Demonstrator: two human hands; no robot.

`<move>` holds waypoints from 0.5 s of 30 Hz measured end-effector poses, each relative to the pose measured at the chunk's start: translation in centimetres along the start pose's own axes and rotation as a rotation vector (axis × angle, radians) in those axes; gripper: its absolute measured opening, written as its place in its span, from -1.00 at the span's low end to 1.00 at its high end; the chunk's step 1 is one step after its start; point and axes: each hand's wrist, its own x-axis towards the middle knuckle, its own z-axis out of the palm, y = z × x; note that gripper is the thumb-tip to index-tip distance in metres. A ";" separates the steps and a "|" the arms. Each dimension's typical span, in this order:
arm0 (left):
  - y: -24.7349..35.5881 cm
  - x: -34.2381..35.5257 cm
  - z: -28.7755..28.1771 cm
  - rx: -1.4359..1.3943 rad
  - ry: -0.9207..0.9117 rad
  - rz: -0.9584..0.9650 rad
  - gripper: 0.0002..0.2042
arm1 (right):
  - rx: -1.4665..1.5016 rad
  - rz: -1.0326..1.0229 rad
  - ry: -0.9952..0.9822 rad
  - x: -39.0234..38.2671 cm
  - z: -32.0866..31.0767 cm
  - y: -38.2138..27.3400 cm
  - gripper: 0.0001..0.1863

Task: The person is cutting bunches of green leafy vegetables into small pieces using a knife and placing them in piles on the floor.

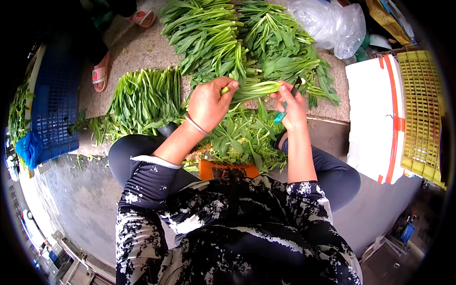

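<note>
My left hand (211, 102) grips a small bunch of green leafy stalks (256, 89) held crosswise above the piles. My right hand (292, 107) holds a knife (280, 116) with a teal handle and a dark blade, and its thumb and fingertips touch the pale stem ends of that bunch. Stacked greens (204, 33) lie beyond my hands, more (285, 42) to the right, and a neat bundle (142, 95) to the left. Loose leaves (237, 135) are heaped below my hands, above an orange object (211, 171) between my knees.
A stone ledge (123, 52) bears the greens. A person's pink-sandalled feet (99, 76) are at the upper left. A blue crate (57, 99) with a blue bag is left; a white box (368, 123) and yellow crate (418, 118) are right; clear plastic bags (327, 23) lie behind.
</note>
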 end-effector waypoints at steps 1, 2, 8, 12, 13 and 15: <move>0.6 -0.1 -0.2 -0.020 -0.054 -0.075 -0.83 | -0.101 -0.014 0.022 -0.6 0.2 0.2 -0.76; 1.3 0.0 -0.8 0.008 -0.127 -0.143 -0.81 | -0.134 -0.027 -0.002 -1.1 0.8 0.1 -0.78; 0.3 -1.3 0.6 0.007 -0.427 0.079 -0.59 | -0.351 -0.010 -0.212 -4.5 3.7 0.4 -0.75; -1.6 -1.4 0.9 -0.163 -0.533 -0.005 -0.60 | -0.423 0.006 -0.210 -5.1 4.2 0.5 -0.68; -1.9 -1.5 0.8 -0.217 -0.570 -0.066 -0.61 | -0.390 0.017 -0.253 -5.1 4.0 0.6 -0.65; -1.4 -1.4 0.6 -0.355 -0.614 -0.212 -0.66 | -0.330 0.030 -0.333 -5.2 3.3 0.3 -0.58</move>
